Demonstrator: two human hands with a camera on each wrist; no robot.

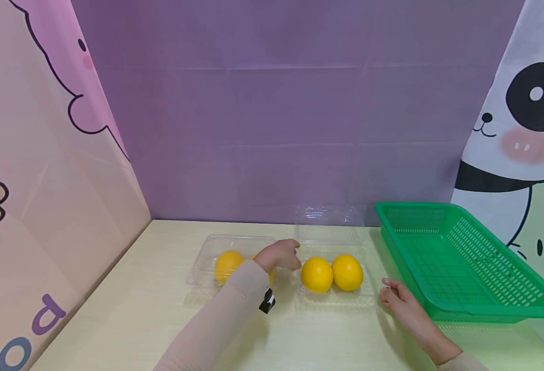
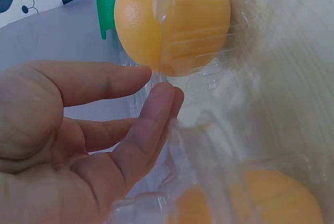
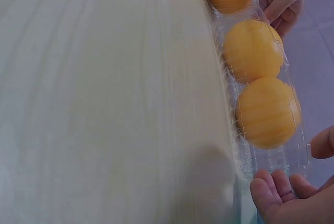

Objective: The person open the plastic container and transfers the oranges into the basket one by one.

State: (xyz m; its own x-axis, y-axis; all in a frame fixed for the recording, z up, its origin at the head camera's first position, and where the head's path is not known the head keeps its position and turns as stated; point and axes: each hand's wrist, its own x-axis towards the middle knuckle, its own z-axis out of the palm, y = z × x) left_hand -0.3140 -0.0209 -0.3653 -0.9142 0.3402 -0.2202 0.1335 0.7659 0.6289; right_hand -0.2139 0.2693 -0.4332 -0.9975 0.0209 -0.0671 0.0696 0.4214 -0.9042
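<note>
Two oranges, one of them this orange (image 1: 317, 274), sit side by side in a clear plastic clamshell box (image 1: 369, 291) whose lid (image 1: 329, 234) stands open at the back. My left hand (image 1: 278, 255) reaches to the left end of this box. Its thumb and fingertips are right at the plastic edge, with a gap between them in the left wrist view. Beside the box's right end is my right hand (image 1: 404, 304), thumb and fingers apart. A second clamshell box (image 1: 202, 257), covered, holds an orange (image 1: 228, 265) and another partly hidden behind my left arm.
A green plastic basket (image 1: 439, 311) with perforated sides stands on the right of the table (image 1: 128, 309), close to my right hand. A purple cloth backdrop (image 1: 253, 129) rises behind the table, with printed cloth panels on both sides.
</note>
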